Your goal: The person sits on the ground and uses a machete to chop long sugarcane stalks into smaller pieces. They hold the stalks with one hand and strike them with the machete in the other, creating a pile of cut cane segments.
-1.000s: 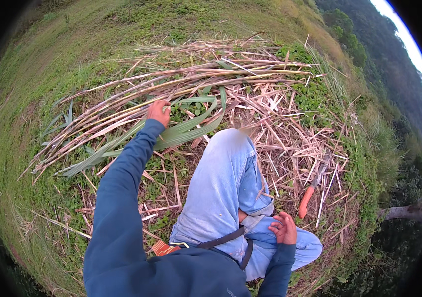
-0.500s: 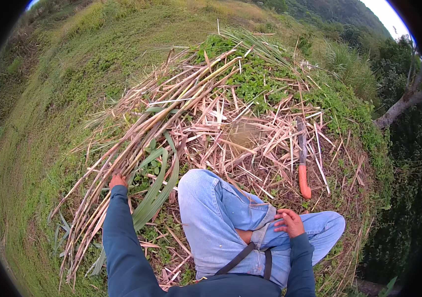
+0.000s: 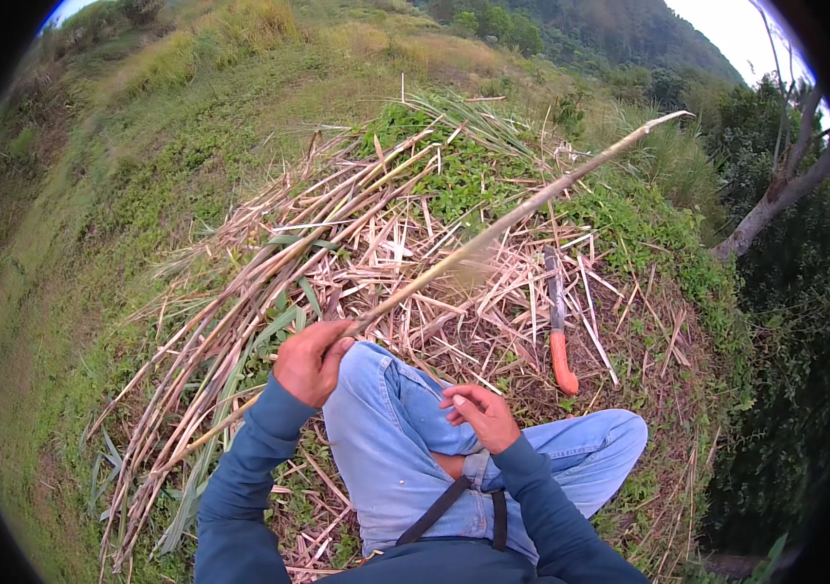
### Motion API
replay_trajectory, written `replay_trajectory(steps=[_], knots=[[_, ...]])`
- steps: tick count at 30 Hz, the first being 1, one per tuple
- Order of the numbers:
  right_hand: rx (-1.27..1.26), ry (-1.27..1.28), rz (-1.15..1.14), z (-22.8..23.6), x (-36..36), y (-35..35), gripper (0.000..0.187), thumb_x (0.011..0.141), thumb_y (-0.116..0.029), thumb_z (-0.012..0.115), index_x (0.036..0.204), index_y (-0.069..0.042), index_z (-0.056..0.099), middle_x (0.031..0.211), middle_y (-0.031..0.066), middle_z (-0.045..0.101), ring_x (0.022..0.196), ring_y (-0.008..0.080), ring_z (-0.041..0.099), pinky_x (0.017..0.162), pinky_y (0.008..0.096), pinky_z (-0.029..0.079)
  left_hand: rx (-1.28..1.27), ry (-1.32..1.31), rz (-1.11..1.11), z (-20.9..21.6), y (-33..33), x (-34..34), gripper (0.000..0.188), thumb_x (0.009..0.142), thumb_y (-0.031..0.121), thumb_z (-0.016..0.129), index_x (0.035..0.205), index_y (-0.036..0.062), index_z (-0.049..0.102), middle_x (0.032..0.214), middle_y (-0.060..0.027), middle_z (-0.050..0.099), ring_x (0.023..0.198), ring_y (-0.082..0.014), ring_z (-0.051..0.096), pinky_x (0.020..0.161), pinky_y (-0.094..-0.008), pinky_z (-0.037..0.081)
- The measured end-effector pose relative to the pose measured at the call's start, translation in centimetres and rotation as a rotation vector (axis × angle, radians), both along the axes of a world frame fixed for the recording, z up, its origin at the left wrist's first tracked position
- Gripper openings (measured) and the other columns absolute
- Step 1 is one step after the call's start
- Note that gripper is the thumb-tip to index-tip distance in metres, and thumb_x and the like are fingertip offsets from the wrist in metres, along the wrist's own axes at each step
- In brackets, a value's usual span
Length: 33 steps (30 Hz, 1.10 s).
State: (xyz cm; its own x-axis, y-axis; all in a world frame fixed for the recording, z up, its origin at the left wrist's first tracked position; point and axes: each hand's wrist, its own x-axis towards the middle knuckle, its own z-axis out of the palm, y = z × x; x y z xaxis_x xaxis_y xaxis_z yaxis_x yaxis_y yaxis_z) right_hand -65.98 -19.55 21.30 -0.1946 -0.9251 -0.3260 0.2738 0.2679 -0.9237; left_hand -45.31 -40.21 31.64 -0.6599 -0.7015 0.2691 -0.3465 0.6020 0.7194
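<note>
In my left hand (image 3: 312,363) is one long dry cane stalk (image 3: 502,226), gripped near my left knee. Its thin tip slants up to the far right, and its lower end runs back past my sleeve to the left. My right hand (image 3: 482,413) hovers over my folded legs, fingers loosely curled and apart, with nothing in it. A heap of similar stalks (image 3: 239,292) lies on the ground to the left. On the right rests a machete (image 3: 559,336) with an orange handle and a dark blade pointing away from me.
Cut pieces of dry stalk (image 3: 493,311) litter the ground before my jeans-clad legs (image 3: 386,457). Green leafy plants (image 3: 463,180) grow just beyond them. A leaning tree trunk (image 3: 775,200) and dark bushes stand at the right; a grassy slope (image 3: 142,195) spreads left.
My left hand has come up from the heap toward my knee, lifting one stalk across the view. The right hand has risen slightly and moved left. The view has shifted a little.
</note>
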Motion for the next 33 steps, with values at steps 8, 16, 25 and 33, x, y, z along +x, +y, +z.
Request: replay_trajectory(steps=[8,16,25,33], knots=[[-0.331,-0.548,-0.073,3.0,5.4,-0.1,0.071,0.097,-0.049,0.044,0.147,-0.003,0.024,0.140,0.0272,0.041,0.124,0.0331,0.049,0.107,0.0466,0.037,0.189,0.100,-0.363,2.3,11.6,-13.1,0.030,0.089,0.028,0.060,0.108,0.0051,0.063,0.082,-0.0148,0.064,0.086,-0.0358,0.062,0.082,-0.0458,0.044],[-0.421,0.216,-0.177,-1.1,6.7,3.8,0.052,0.101,-0.039,0.040,0.130,0.004,0.042,0.117,0.0241,0.059,0.106,0.0275,0.061,0.091,0.0372,0.050,-0.037,0.341,-0.171,1.8,14.5,-5.5,0.041,0.086,0.029,0.066,0.115,0.0007,0.060,0.118,-0.0180,0.058,0.114,-0.0363,0.053,0.098,-0.0454,0.042],[-0.305,-0.130,-0.775,6.7,-10.7,3.3,0.036,0.101,-0.040,0.045,0.099,-0.006,0.057,0.083,0.0112,0.065,0.066,0.0163,0.062,0.058,0.0253,0.049,-0.330,-0.652,0.361,4.3,12.8,19.5,0.060,0.087,0.048,0.060,0.131,0.0077,0.051,0.126,-0.0135,0.057,0.131,-0.0361,0.041,0.114,-0.0553,0.019],[-0.320,-0.138,-0.397,10.5,-21.1,-5.7,0.044,0.099,-0.040,0.048,0.116,0.000,0.054,0.100,0.0162,0.066,0.080,0.0212,0.067,0.066,0.0311,0.057,-0.370,-0.435,0.318,0.5,11.6,20.0,0.020,0.088,0.007,0.059,0.106,0.0005,0.063,0.090,-0.0190,0.065,0.077,-0.0377,0.064,0.067,-0.0411,0.050]])
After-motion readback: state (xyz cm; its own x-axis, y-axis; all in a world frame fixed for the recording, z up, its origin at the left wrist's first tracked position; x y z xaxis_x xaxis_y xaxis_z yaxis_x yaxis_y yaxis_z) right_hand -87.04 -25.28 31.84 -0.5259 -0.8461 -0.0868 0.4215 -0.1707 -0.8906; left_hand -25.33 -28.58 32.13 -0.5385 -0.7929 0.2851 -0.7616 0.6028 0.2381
